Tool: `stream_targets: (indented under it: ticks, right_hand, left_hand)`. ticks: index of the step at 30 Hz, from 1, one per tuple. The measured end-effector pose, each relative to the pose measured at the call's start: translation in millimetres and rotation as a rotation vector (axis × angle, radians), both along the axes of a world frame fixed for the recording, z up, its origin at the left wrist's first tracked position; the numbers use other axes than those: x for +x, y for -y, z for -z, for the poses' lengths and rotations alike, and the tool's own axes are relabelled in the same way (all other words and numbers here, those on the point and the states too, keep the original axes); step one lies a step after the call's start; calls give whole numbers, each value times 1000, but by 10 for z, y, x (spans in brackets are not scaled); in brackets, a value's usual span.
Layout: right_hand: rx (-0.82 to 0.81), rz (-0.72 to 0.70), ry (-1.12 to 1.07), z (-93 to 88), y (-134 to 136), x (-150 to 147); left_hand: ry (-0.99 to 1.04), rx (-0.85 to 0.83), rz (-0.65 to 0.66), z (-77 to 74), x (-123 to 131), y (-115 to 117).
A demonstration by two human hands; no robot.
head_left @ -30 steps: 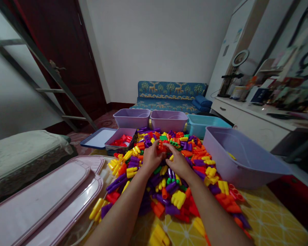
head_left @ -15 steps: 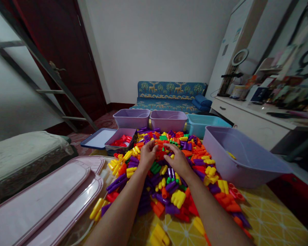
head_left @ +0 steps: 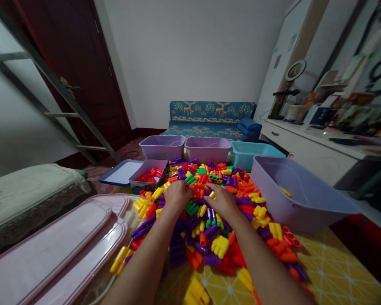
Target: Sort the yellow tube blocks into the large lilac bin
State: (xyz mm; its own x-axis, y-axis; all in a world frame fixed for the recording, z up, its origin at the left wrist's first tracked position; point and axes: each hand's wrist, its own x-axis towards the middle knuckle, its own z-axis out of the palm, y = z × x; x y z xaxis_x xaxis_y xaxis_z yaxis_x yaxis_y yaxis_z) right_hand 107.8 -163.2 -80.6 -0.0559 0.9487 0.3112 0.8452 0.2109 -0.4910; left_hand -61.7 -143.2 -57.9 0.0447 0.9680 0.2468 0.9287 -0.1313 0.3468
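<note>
A heap of colourful plastic toy building pieces [head_left: 211, 216], in yellow, purple, orange, red and green, spreads over the table. My left hand [head_left: 178, 195] is low over the heap's middle, its fingers curled inward; whatever they hold, if anything, is hidden. Just to its right, my right hand [head_left: 221, 200] has its thumb and fingers apart above the pieces. A small yellow piece [head_left: 212, 195] shows in the gap between thumb and fingers, and looks to be lying on the heap. Green pieces [head_left: 191, 208] lie between the two wrists.
Behind the heap stand two purple bins [head_left: 162, 146] [head_left: 208, 149] and a blue bin [head_left: 257, 154]. A larger purple bin [head_left: 300, 199] at right contains a yellow piece. A tin [head_left: 136, 182] at left holds red pieces. Pinkish lids [head_left: 51, 250] lie at left on the yellow-patterned tablecloth [head_left: 330, 262].
My left hand has drawn back and left, and its fingers have curled in. My right hand has shifted slightly toward me, still with its fingers apart.
</note>
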Motion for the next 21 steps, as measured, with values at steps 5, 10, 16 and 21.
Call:
stream_targets:
  ticks: [5, 10, 16, 21]
  right_hand:
    - [63, -71, -113, 66, -46, -22]
    - [38, -41, -122, 107, -81, -9]
    - [-49, -16, -100, 68, -137, 1]
    - [-129, 17, -37, -73, -429, 35]
  left_hand:
    - [129, 69, 184, 208, 84, -49]
    - [352, 248, 178, 376, 180, -112]
    - [248, 199, 340, 366, 223, -67]
    - [265, 216, 317, 310, 232, -37]
